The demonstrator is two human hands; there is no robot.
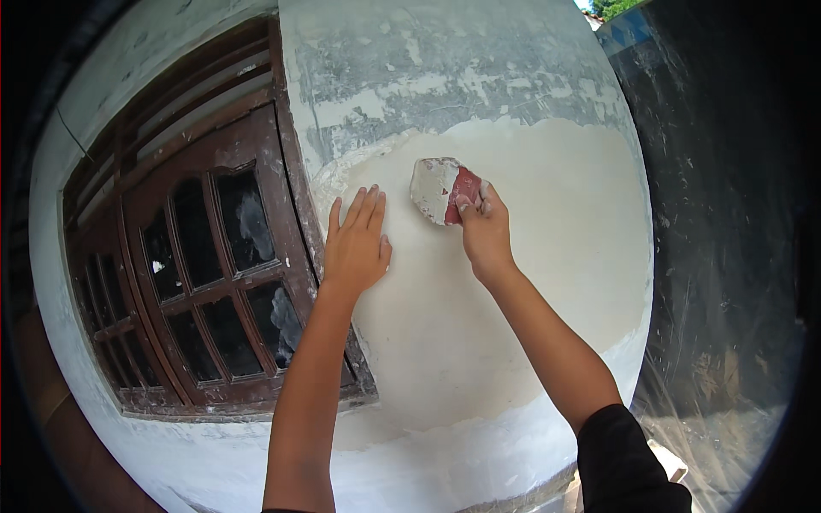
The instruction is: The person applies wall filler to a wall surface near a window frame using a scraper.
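Gripping red, plaster-smeared scraper (440,193) in curled right hand (487,236), right of window (197,231), extending flat, empty left hand (356,245) between scraper and window.

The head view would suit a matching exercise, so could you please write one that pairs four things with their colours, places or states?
Things
1. Left hand
2. Right hand
3. Scraper
4. Window

Descriptions
A. Brown, at the picture's left side
B. Closed in a grip
C. Partly red, partly off-white
D. Empty, fingers extended

Right pairs: 1-D, 2-B, 3-C, 4-A.
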